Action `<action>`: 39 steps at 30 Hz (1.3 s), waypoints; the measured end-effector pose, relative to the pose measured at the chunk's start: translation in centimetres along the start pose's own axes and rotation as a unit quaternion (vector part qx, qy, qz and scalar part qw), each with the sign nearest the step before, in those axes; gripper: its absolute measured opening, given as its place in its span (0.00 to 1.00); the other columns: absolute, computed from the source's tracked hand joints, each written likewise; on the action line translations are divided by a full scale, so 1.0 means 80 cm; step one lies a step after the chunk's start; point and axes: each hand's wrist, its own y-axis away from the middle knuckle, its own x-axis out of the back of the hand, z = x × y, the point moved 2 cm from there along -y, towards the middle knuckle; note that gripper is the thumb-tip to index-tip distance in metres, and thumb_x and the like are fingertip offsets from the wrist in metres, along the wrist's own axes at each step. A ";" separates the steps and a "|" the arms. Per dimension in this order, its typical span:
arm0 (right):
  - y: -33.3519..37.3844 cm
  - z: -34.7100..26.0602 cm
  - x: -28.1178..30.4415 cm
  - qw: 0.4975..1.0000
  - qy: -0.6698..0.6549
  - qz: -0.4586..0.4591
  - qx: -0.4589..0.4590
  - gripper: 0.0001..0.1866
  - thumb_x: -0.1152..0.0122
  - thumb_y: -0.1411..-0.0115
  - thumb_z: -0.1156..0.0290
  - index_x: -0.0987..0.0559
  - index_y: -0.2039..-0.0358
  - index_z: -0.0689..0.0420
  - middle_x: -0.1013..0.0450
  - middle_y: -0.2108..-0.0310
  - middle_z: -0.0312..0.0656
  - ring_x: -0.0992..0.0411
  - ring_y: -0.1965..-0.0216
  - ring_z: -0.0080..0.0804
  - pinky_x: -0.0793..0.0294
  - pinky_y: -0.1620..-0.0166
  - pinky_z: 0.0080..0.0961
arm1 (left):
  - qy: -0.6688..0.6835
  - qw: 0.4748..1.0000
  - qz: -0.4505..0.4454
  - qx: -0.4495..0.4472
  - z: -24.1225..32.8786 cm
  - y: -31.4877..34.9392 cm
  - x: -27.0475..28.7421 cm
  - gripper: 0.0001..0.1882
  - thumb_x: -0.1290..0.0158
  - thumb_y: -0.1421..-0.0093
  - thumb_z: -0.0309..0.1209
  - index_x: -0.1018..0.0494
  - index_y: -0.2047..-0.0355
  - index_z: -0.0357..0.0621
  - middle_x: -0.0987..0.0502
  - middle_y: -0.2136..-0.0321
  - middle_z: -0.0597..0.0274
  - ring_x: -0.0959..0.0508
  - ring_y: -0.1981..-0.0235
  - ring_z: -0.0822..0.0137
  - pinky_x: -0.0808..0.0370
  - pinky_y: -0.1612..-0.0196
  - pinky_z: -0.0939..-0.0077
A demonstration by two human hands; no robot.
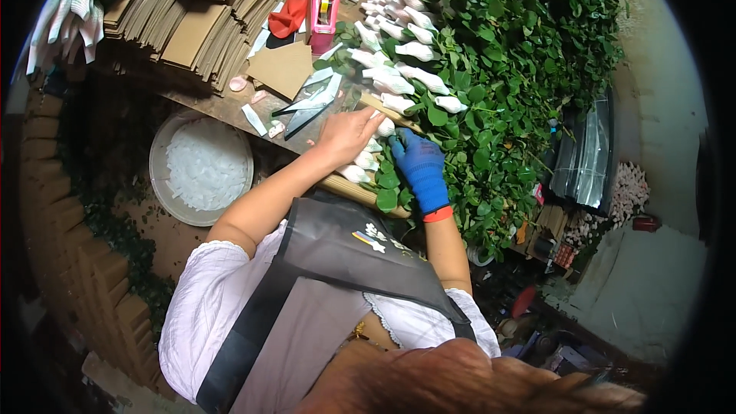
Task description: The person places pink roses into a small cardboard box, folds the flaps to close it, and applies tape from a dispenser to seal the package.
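Note:
My bare left hand [349, 136] reaches over the table's near edge, its fingertips closed on a flower bud in a white mesh sleeve [386, 127]. Close to its right, my right hand [418, 162], in a blue glove with an orange cuff, curls at the base of that same bud, where the stem and leaves start. The stem itself is mostly hidden by the glove. Below my left fingers lie several more sleeved buds [354, 173]. A large heap of sleeved flowers [415, 50] with green leafy stems [521, 84] spreads to the far right.
Scissors [305, 107] lie among white paper strips left of my hands. Behind them are a cardboard piece [282, 69], a pink tape dispenser [325, 15] and a red cloth [291, 11]. Cardboard stacks [192, 38] stand far left. A round tub [162, 176] of white pieces sits below the table.

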 end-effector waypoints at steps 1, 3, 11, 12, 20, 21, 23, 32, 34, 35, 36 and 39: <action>0.000 0.001 -0.003 1.000 -0.019 0.008 -0.010 0.20 0.45 0.37 0.47 0.21 0.50 0.40 0.19 0.62 0.46 0.20 0.62 0.49 0.21 0.59 0.45 | -0.023 1.000 -0.019 -0.003 0.001 0.001 0.004 0.19 0.52 0.31 0.49 0.24 0.62 0.46 0.21 0.73 0.45 0.21 0.70 0.43 0.26 0.69 0.52; 0.002 0.001 -0.001 0.999 -0.034 0.014 -0.010 0.19 0.44 0.36 0.47 0.20 0.53 0.44 0.19 0.63 0.46 0.21 0.62 0.49 0.22 0.59 0.45 | -0.038 0.998 0.023 -0.041 -0.001 0.011 0.016 0.17 0.50 0.31 0.43 0.23 0.68 0.43 0.23 0.77 0.46 0.19 0.74 0.51 0.27 0.72 0.58; 0.002 -0.003 0.003 0.997 -0.075 -0.003 0.031 0.23 0.40 0.41 0.49 0.22 0.49 0.47 0.19 0.60 0.47 0.21 0.60 0.50 0.22 0.56 0.46 | 0.255 0.951 -0.044 0.169 -0.080 0.015 0.014 0.15 0.36 0.41 0.38 0.24 0.63 0.39 0.23 0.71 0.68 0.27 0.71 0.79 0.29 0.68 0.81; 0.002 -0.005 0.002 0.998 -0.060 -0.002 0.011 0.22 0.40 0.41 0.50 0.21 0.50 0.47 0.19 0.61 0.47 0.21 0.61 0.49 0.22 0.57 0.46 | 0.260 0.949 -0.045 0.171 -0.073 0.011 0.001 0.19 0.34 0.42 0.43 0.23 0.67 0.37 0.23 0.72 0.67 0.27 0.72 0.78 0.29 0.67 0.81; 0.004 -0.005 -0.011 0.997 -0.056 0.060 -0.001 0.18 0.41 0.42 0.53 0.21 0.54 0.47 0.19 0.65 0.45 0.20 0.64 0.49 0.20 0.62 0.47 | 0.332 0.933 0.071 0.117 -0.063 0.025 -0.017 0.13 0.38 0.39 0.34 0.25 0.76 0.41 0.24 0.77 0.70 0.30 0.74 0.79 0.31 0.67 0.80; 0.004 -0.006 -0.012 0.996 -0.061 0.059 -0.006 0.18 0.41 0.42 0.53 0.21 0.54 0.47 0.19 0.65 0.45 0.20 0.64 0.49 0.20 0.62 0.47 | 0.356 0.920 0.117 0.111 -0.061 0.027 -0.013 0.12 0.39 0.38 0.33 0.25 0.76 0.41 0.24 0.78 0.70 0.31 0.75 0.79 0.32 0.68 0.80; 0.002 -0.002 -0.015 0.998 -0.053 0.038 -0.014 0.19 0.41 0.42 0.54 0.21 0.53 0.47 0.19 0.64 0.46 0.20 0.63 0.50 0.20 0.61 0.47 | 0.369 0.908 0.171 0.101 -0.052 0.025 0.014 0.13 0.43 0.36 0.31 0.30 0.77 0.43 0.24 0.76 0.69 0.33 0.76 0.80 0.33 0.69 0.80; 0.008 -0.001 -0.016 0.997 -0.062 0.022 0.038 0.25 0.37 0.43 0.51 0.26 0.49 0.51 0.20 0.62 0.48 0.21 0.62 0.48 0.22 0.58 0.43 | -0.015 0.994 -0.106 0.012 -0.037 0.032 0.022 0.16 0.42 0.36 0.44 0.26 0.64 0.43 0.24 0.75 0.62 0.25 0.73 0.68 0.28 0.67 0.71; 0.007 -0.005 -0.017 0.998 -0.045 0.023 0.036 0.25 0.37 0.43 0.51 0.26 0.49 0.52 0.20 0.63 0.48 0.21 0.62 0.48 0.21 0.58 0.43 | -0.018 0.995 -0.081 -0.059 -0.059 0.036 0.002 0.14 0.44 0.34 0.42 0.26 0.65 0.42 0.23 0.74 0.64 0.25 0.73 0.71 0.29 0.68 0.71; 0.006 -0.005 -0.019 0.999 -0.030 0.024 0.033 0.25 0.37 0.43 0.52 0.25 0.50 0.52 0.20 0.64 0.48 0.20 0.63 0.48 0.21 0.58 0.42 | 0.136 0.990 -0.047 0.017 -0.072 0.041 0.003 0.14 0.46 0.33 0.40 0.26 0.67 0.41 0.23 0.74 0.67 0.26 0.72 0.74 0.30 0.69 0.74; 0.003 -0.001 -0.024 0.999 -0.037 0.016 0.017 0.28 0.36 0.44 0.51 0.26 0.47 0.52 0.20 0.64 0.49 0.20 0.63 0.47 0.21 0.58 0.42 | 0.282 0.955 -0.014 0.090 -0.082 0.042 0.009 0.14 0.47 0.32 0.38 0.26 0.68 0.40 0.24 0.74 0.70 0.27 0.72 0.78 0.31 0.69 0.76; 0.014 0.007 -0.019 0.995 -0.094 -0.012 0.027 0.35 0.34 0.46 0.50 0.29 0.41 0.51 0.21 0.62 0.49 0.21 0.60 0.46 0.22 0.56 0.42 | 0.276 0.958 0.053 0.055 -0.067 0.038 0.062 0.09 0.47 0.35 0.28 0.28 0.73 0.40 0.26 0.76 0.72 0.29 0.72 0.82 0.32 0.68 0.83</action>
